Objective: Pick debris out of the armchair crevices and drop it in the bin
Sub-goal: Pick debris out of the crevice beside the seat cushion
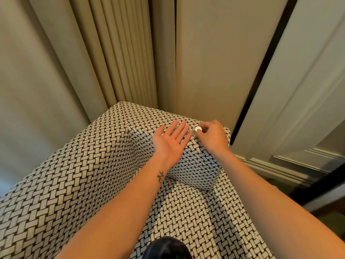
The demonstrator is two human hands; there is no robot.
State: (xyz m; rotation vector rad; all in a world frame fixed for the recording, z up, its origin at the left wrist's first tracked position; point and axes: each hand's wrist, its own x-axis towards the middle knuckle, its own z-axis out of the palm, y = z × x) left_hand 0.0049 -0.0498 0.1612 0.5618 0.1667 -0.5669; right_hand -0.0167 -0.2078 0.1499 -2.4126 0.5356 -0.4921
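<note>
The armchair [78, 176] is covered in black-and-white woven fabric and fills the lower part of the view. My left hand [170, 139] lies flat, palm up and fingers straight, over the top of the chair's back cushion. My right hand [211, 136] is just to its right and pinches a small round silvery piece of debris [198, 129] between thumb and fingertips, right at my left hand's fingertips. A darker bit seems to hang under the round piece. No bin is in view.
Beige pleated curtains [115, 53] hang behind the chair on the left. A pale panelled wall with a dark vertical strip [261, 71] stands to the right. A dark rounded object [168, 248] shows at the bottom edge.
</note>
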